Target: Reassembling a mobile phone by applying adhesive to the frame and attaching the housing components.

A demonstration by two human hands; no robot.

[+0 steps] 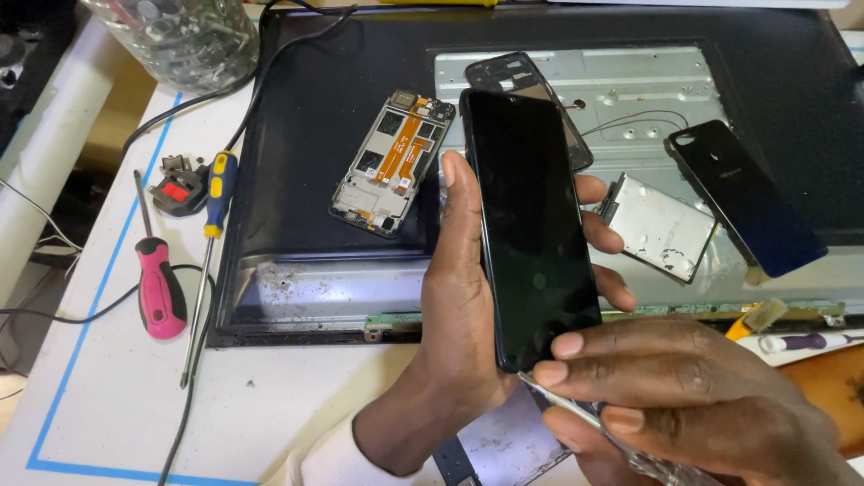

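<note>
At frame centre the phone [531,225] is gripped upright by the left hand [468,306] (long axis near vertical); at its lower end a thin tool [562,405] is pinched by the right hand [693,396].

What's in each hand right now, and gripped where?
Left hand holds the black phone by its long edges, thumb on one side, fingers on the other. Right hand pinches a thin metal tool at the phone's bottom corner.

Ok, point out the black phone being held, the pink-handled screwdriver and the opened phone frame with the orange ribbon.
black phone [531,225], head view, middle of its dark screen.
pink-handled screwdriver [160,290], head view, on the handle.
opened phone frame [392,162], head view, on the orange ribbon.
</note>
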